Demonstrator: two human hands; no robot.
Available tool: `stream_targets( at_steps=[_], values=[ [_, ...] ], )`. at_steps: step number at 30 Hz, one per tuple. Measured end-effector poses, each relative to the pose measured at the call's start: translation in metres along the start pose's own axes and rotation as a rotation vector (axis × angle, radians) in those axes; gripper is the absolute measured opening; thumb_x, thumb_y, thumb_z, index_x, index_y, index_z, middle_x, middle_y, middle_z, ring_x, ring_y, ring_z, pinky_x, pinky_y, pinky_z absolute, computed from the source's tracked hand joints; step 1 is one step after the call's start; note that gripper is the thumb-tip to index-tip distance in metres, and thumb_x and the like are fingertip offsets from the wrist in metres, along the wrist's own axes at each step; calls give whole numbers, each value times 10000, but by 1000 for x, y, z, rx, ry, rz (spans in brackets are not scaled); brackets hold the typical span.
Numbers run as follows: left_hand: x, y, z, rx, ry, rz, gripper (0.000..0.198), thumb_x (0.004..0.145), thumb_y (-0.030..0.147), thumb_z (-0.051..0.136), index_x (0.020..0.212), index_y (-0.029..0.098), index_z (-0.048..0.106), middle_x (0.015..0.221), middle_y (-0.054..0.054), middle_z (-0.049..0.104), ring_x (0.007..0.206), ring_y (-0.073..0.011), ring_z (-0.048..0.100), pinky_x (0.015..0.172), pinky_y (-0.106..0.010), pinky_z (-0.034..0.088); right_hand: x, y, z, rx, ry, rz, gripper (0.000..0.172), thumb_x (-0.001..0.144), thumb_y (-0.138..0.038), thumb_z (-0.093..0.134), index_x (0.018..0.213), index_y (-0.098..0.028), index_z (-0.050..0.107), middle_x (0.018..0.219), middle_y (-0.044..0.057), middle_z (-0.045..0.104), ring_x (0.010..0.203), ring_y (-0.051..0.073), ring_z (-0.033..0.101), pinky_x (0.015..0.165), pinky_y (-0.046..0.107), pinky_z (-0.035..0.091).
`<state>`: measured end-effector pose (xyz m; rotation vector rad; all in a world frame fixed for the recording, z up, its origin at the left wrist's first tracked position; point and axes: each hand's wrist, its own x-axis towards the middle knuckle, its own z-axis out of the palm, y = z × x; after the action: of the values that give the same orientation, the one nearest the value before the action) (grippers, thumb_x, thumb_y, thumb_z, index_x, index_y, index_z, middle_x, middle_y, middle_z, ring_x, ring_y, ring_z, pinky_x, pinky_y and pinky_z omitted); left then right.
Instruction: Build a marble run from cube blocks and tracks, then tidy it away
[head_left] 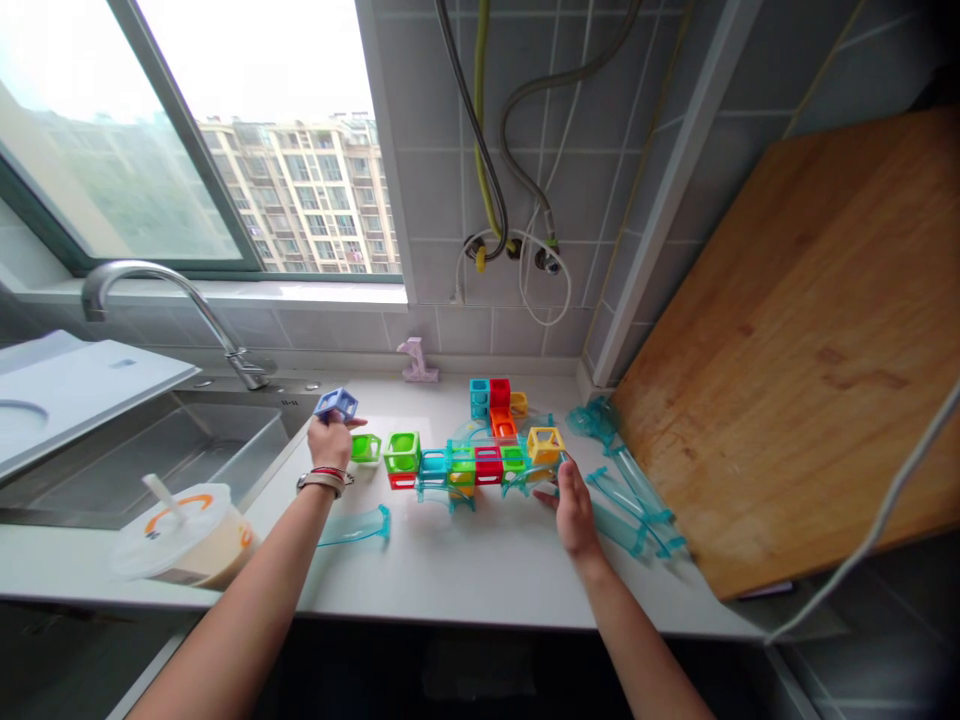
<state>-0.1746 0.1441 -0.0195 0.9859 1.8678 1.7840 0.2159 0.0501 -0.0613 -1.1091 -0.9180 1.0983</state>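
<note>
A marble-run build of coloured cube blocks [480, 455] and clear teal tracks stands on the white counter [465, 570]. My left hand [330, 440] is closed round a blue cube block [337, 403], held just above the counter left of the build. A loose green cube [366, 447] lies beside that hand. My right hand [574, 505] rests at the right end of the build, fingers stretched toward a teal track piece under a yellow cube [545, 443]. Several loose teal tubes [630, 495] lie to its right.
A steel sink [150, 450] with a curved tap [150, 290] is on the left. A lidded drink cup with a straw [184, 530] stands at the sink's front corner. A curved teal track [352, 525] lies near my left forearm. A big wooden board [810, 350] leans at the right.
</note>
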Motion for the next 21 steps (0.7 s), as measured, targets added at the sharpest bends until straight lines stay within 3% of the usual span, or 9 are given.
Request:
stream_targets(
  at_steps=[5,8,11,14,17,21],
  values=[
    [2,13,6,-118,23,-98,225,967,274,457,1148,155,518,820,-38,673,525,-131,676,541,-268,577,0,-1,0,-10,-10,-4,726,938,-724,499,1517,-286,491,1440,101,620,1221,326,645,735,357,657],
    [-14,28,-3,-180,16,-107,219,928,230,474,1110,150,568,924,-72,669,600,-132,701,555,-268,597,0,0,0,-9,-15,-12,717,938,-720,502,1516,-296,491,1445,93,615,1226,327,642,736,360,659],
    [-57,42,-27,-228,-40,-71,351,870,203,521,1212,198,599,1014,-66,678,686,-140,725,597,-270,616,0,1,0,-9,-16,-18,702,939,-716,502,1512,-311,494,1475,82,591,1248,326,630,746,362,659],
    [-119,48,-59,-271,-111,-1,597,817,209,603,1397,318,513,1123,-43,661,759,-156,733,630,-300,639,0,1,0,-24,-21,-20,697,935,-711,512,1505,-310,493,1467,85,595,1215,317,648,737,362,657],
    [-176,45,-83,-173,-246,-143,558,797,282,655,1348,287,565,1053,-48,682,781,-203,726,584,-321,639,-1,-2,-1,-55,-34,-34,704,920,-697,550,1503,-307,484,1421,97,625,1156,312,671,718,367,653],
    [-218,34,-88,-136,-529,-302,570,774,310,691,1326,227,575,1098,-84,690,944,-267,731,786,-434,655,-2,-3,-1,-111,-86,-79,705,891,-634,644,1490,-303,479,1356,111,651,1103,304,682,731,375,643]
  ],
)
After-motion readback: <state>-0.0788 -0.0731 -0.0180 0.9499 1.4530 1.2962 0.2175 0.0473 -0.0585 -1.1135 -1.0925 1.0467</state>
